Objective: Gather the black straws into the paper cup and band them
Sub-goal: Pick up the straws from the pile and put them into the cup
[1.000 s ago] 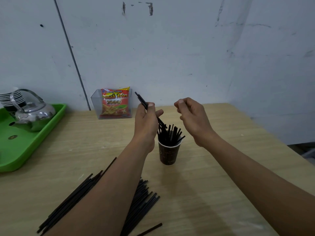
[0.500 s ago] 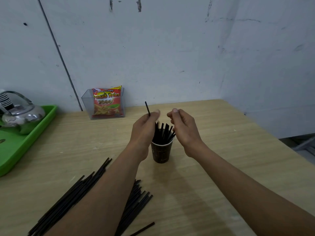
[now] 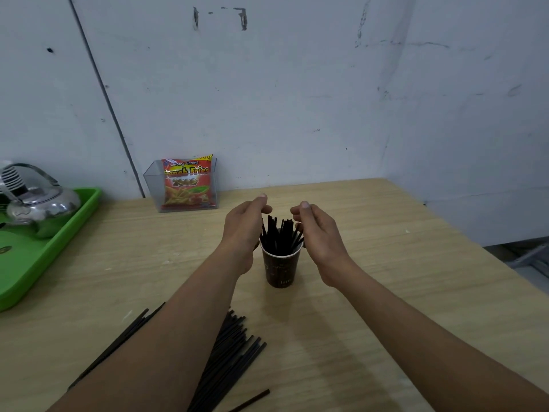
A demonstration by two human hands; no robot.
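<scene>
The cup [image 3: 280, 270] is stood upright on the worktop [image 3: 401, 292], and a bunch of straws [image 3: 279, 236] is kept in it, the tops fanned out above the rim. The left grip [image 3: 243, 230] and the right grip [image 3: 319, 233] are cupped on either side of those tops, fingers loosely curved and apart, with nothing clamped. The right one's lower fingers seem to be laid against the outer straws. The hands are judged to be placed so that the fan can be squeezed upright and kept from tipping the cup. A pile [image 3: 234, 349] of further straws is left lying nearer the front edge, partly hidden under the left forearm, with one stray straw [image 3: 252, 399] apart. No band is seen, so gathering is judged unfinished.
</scene>
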